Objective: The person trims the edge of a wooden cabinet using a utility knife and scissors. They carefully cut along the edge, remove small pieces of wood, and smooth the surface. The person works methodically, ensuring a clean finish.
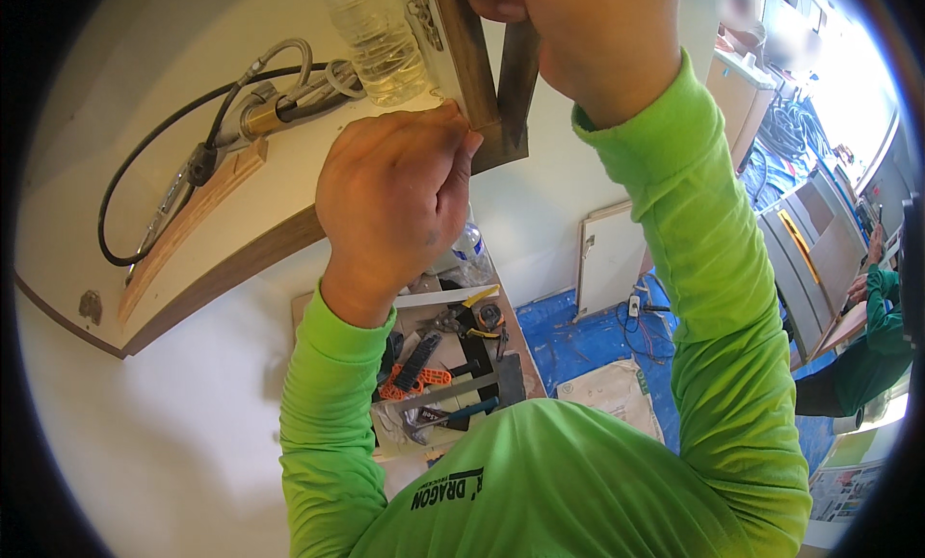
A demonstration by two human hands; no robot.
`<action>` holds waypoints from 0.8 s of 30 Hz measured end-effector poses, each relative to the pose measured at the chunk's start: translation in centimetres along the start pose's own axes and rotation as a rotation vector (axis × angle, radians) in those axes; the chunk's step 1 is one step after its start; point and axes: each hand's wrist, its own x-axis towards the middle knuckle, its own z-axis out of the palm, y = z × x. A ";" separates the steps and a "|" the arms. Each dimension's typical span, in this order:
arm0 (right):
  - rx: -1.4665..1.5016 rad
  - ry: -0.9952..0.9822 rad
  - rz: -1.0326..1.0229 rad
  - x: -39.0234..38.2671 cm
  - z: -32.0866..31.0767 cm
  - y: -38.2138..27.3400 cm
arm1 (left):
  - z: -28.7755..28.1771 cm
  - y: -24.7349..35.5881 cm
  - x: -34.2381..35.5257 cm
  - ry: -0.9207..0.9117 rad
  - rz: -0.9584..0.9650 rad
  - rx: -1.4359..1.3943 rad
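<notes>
My left hand (390, 192) is closed at the lower front edge of a white cabinet shelf (67, 221), by the dark wooden frame (513, 95); what its fingers hold is hidden. Higher up, my right hand (607, 38) is closed beside that frame, its fingertips partly cut off by the picture's top and their contents unclear. A clear plastic bottle (376, 62) with pale liquid stands behind my left hand. A metal hinge (424, 13) is on the frame's inner side. Left of these lie coiled hoses with brass fittings (260, 119) and a pale wooden strip (154, 264).
Below, a bench holds tools, including a hammer (453, 413), orange items (409, 385) and a bottle (469, 242). A panel (602, 264) leans on the wall above blue floor sheeting (549, 336). At the right, another person in green sleeves (882, 298) handles boards (809, 259).
</notes>
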 end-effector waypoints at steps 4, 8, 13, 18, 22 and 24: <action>0.032 -0.016 -0.024 0.3 0.1 0.3 | -0.3 0.1 0.0 -0.061 -0.018 0.005; 0.059 -0.042 -0.034 0.3 0.1 0.5 | -0.6 0.2 0.1 -0.048 -0.013 0.002; 0.030 -0.003 -0.042 0.4 0.3 0.8 | -0.4 0.1 0.1 -0.024 0.006 -0.008; 0.022 0.028 0.017 0.2 0.5 0.4 | -0.4 0.0 0.0 -0.026 0.001 -0.024; -0.052 0.074 0.034 0.1 0.7 0.3 | -0.1 -0.3 -0.3 -0.002 0.006 -0.019; -0.043 0.073 0.005 0.1 0.8 0.3 | -0.2 -0.3 -0.1 -0.008 0.016 -0.031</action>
